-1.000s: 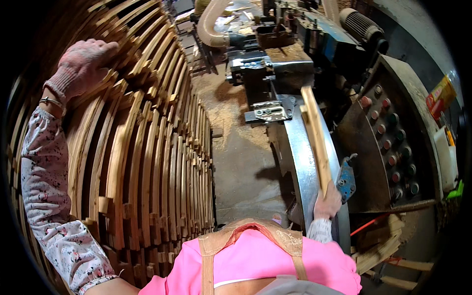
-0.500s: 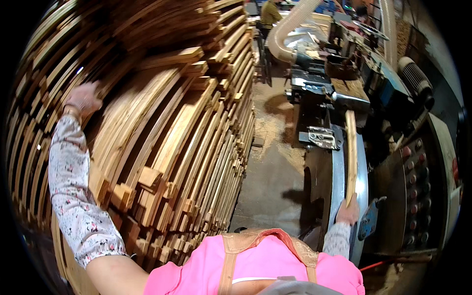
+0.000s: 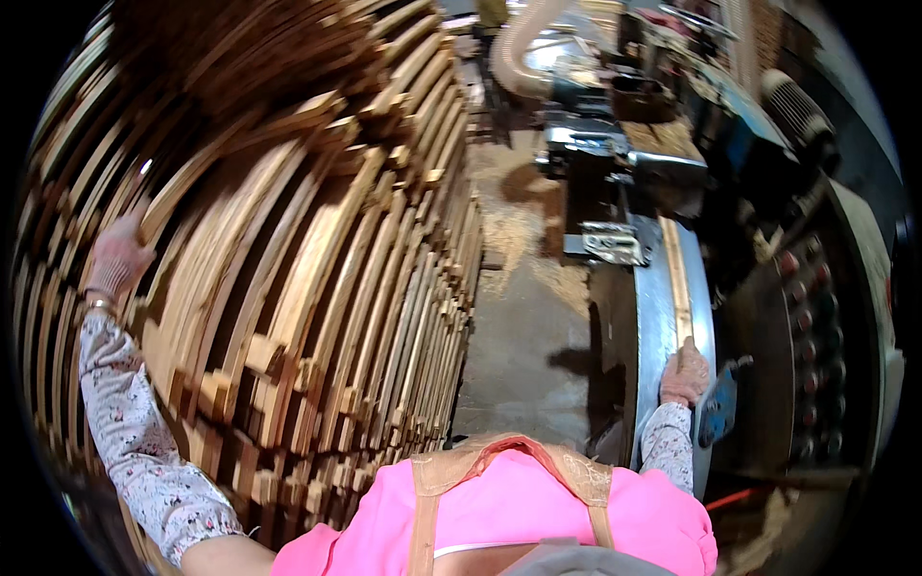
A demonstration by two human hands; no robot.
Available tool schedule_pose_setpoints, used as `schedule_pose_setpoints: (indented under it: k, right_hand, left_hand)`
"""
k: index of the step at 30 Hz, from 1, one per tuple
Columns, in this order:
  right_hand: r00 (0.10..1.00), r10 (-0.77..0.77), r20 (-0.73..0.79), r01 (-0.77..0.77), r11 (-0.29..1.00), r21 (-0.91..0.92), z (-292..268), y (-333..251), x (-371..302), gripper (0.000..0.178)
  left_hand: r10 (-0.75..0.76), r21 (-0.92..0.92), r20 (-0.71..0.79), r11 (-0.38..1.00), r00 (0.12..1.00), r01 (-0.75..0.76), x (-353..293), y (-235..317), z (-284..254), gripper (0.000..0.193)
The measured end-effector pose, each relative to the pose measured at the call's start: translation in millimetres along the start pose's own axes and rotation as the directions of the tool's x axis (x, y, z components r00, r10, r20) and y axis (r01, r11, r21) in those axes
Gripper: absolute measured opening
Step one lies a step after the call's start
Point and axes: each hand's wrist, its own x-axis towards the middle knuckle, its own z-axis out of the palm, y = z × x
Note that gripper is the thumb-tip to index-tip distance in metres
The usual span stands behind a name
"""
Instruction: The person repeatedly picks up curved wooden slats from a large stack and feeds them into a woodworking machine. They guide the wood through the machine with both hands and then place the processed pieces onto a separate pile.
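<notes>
On the left, my left hand (image 3: 120, 257) is closed at the near end of a wooden strip (image 3: 175, 195) that slants up from the stacked lumber. The image is blurred there, but the fingers appear wrapped round its end. To the right, my right hand (image 3: 685, 374) grips the near end of another narrow wooden strip (image 3: 677, 278). That strip lies lengthwise on the shiny metal bed (image 3: 651, 331) of a woodworking machine, and its far end reaches the machine head (image 3: 672, 168).
Tall stacks of wooden boards (image 3: 317, 278) fill the left side. A ribbed duct hose (image 3: 514, 53) rises behind the machine. Sawdust (image 3: 514, 226) covers part of the floor between stack and machine. A panel with several round buttons (image 3: 802, 336) stands at the right.
My left hand has moved nearer and closed round a strip, whose end has lifted from the stack. My right hand has pushed its strip forward into the machine.
</notes>
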Motion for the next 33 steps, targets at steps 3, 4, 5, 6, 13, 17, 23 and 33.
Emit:
schedule_pose_setpoints:
  k: [3,4,5,6,13,17,23,33]
  right_hand:
    - [0.971,-0.153,-0.183,0.168,0.983,0.071,28.3,-14.9,47.0,0.034]
    - [0.980,-0.134,-0.149,0.147,0.986,0.080,31.7,-23.9,60.4,0.039]
    - [0.988,-0.107,-0.111,0.115,0.991,0.072,30.1,-33.3,73.1,0.045]
    - [0.996,-0.051,-0.072,0.064,0.977,0.202,30.5,-45.3,87.7,0.053]
    - [0.330,-0.585,-0.741,0.944,0.183,0.276,-185.1,-237.6,46.9,0.085]
    - [0.492,-0.654,-0.574,0.820,0.126,0.559,-115.4,-205.2,16.9,0.077]
    - [0.953,-0.231,-0.195,0.302,0.737,0.604,-61.9,-48.3,-100.2,0.066]
    - [0.938,0.011,-0.347,-0.007,1.000,0.013,27.5,32.3,-57.7,0.061]
  left_hand:
    - [0.116,0.088,-0.135,0.991,0.984,-0.105,-41.0,36.7,-58.7,0.079]
    - [0.149,0.146,-0.160,0.981,0.976,-0.126,-39.8,44.0,-65.6,0.078]
    - [0.198,0.195,-0.181,0.967,0.963,-0.162,-35.2,54.8,-66.6,0.078]
    - [0.332,0.241,-0.254,0.931,0.908,-0.273,-32.9,75.8,-78.0,0.075]
    - [0.834,0.566,-0.422,0.548,0.354,-0.616,-25.3,253.4,-138.5,0.050]
    - [0.923,0.498,-0.325,0.353,0.207,-0.792,-37.1,330.2,-152.5,0.066]
    - [0.624,0.119,-0.627,0.668,0.466,-0.735,-12.0,215.3,-159.1,0.057]
    - [-0.153,0.201,0.276,0.975,0.949,0.098,-48.0,-45.5,-7.8,0.056]
